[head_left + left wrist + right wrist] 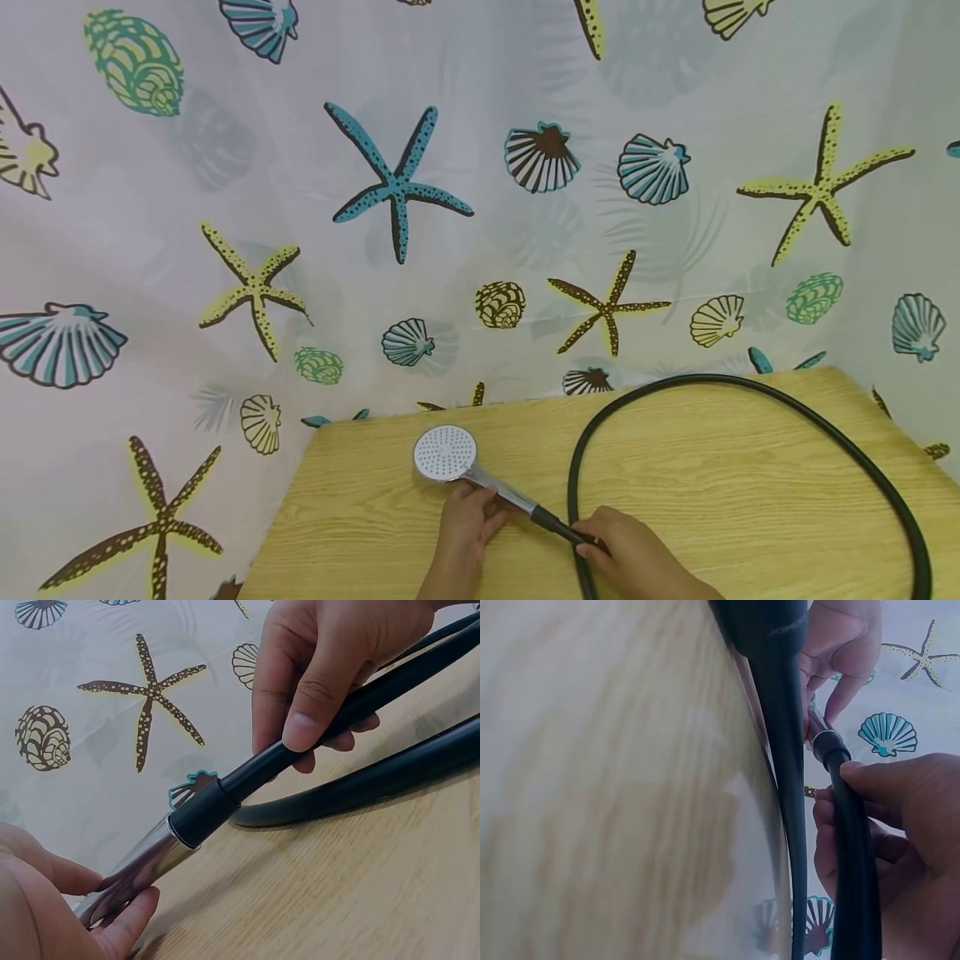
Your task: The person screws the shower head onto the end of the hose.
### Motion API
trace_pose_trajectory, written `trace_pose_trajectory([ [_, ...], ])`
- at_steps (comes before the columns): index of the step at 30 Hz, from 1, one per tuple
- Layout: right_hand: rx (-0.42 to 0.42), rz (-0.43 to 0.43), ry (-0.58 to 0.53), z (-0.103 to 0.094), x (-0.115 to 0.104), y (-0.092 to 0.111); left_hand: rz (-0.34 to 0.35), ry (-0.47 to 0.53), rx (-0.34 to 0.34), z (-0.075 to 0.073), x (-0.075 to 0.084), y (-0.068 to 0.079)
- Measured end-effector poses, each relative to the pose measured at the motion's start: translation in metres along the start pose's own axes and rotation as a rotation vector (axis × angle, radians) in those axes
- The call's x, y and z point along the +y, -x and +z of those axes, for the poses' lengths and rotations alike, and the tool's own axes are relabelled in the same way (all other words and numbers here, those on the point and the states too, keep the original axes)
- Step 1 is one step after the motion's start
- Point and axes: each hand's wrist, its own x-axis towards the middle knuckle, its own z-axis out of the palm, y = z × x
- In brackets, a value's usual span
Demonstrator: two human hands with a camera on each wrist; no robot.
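A chrome shower head with a round white nozzle face points up above the wooden table. My left hand grips its shiny handle between thumb and fingers. A black collar sits on the handle's lower end, and a black hose runs out from it. Just behind the collar, my right hand pinches the hose, with thumb on top and fingers beneath in the left wrist view. Close to the right wrist camera, another stretch of black hose passes beside that hand.
The rest of the hose makes a wide loop over the right side of the wooden table. A curtain printed with starfish and shells hangs behind the table and along its sides.
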Motion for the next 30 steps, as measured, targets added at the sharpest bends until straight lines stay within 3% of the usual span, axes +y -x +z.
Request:
trace_pose_trajectory([
  [10, -0.011, -0.003, -0.007, -0.001, 0.0, 0.0, -0.007, -0.059, 0.013, 0.001, -0.003, -0.003],
  [22, -0.021, 0.004, -0.012, 0.0, 0.003, -0.001, 0.002, -0.126, -0.04, -0.008, -0.009, -0.012],
  [30, -0.024, -0.007, -0.005, 0.002, 0.005, -0.003, -0.014, -0.15, -0.072, -0.016, -0.011, -0.01],
])
